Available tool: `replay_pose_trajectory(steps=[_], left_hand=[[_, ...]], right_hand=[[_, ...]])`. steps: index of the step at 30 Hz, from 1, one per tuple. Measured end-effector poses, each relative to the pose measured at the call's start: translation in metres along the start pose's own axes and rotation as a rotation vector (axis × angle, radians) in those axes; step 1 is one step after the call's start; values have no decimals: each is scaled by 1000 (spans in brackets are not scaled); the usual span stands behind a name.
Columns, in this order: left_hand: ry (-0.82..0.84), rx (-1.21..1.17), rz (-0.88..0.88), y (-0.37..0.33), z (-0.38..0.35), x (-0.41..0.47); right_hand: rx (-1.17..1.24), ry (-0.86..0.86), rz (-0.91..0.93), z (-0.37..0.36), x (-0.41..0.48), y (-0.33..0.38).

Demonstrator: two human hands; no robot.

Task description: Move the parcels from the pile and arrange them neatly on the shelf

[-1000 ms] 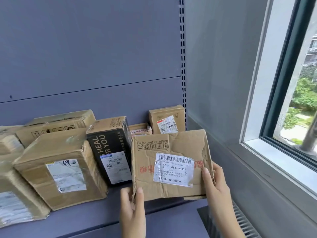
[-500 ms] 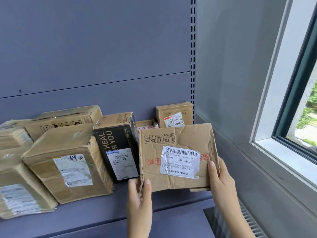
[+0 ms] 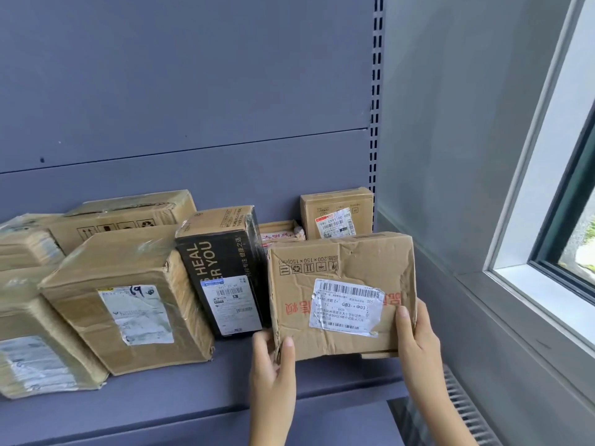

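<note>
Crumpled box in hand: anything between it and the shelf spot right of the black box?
Nothing visible: left hand and right hand grip the crumpled box at that gap beside the black box. The small carton and a low parcel sit behind, limiting depth.

— What can't we make out here?

— Behind the crumpled parcel [image 3: 341,294] we lose most fingers of the left hand [image 3: 273,365] and the right hand [image 3: 415,342]; mainly the thumbs show in front. The small parcel [image 3: 278,231] behind it is mostly covered.

— And at the edges?

— The taped parcel [image 3: 32,349] at far left is cut off by the frame. On the label [image 3: 346,309], the fine print is too small for us to read.
</note>
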State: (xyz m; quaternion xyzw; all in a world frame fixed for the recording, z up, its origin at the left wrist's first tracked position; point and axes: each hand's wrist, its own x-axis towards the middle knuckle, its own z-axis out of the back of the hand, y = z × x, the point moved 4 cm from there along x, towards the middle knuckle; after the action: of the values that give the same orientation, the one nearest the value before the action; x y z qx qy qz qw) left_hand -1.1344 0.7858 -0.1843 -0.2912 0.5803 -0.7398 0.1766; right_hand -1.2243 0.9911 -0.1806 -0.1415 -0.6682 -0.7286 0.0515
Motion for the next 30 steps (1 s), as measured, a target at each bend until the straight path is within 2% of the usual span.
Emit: replay_pose_trajectory(steps=[5, 10, 14, 20, 24, 30], left_hand=[[38, 61, 18, 11, -4, 8], [4, 238, 72, 26, -1, 21], [-12, 325, 44, 28, -5, 30], [-187, 345, -42, 31, -7, 29], [-191, 358, -103, 33, -11, 30], [-160, 381, -104, 37, -11, 29]], right_hand=[[-11, 46, -22, -6, 11, -14], [-157, 195, -47, -20, 20, -29], [-203, 187, -57, -26, 30, -33], [-233, 149, -33, -29, 30, -38], [-248, 152, -39, -29, 32, -39], [-347, 180, -112, -34, 30, -39]])
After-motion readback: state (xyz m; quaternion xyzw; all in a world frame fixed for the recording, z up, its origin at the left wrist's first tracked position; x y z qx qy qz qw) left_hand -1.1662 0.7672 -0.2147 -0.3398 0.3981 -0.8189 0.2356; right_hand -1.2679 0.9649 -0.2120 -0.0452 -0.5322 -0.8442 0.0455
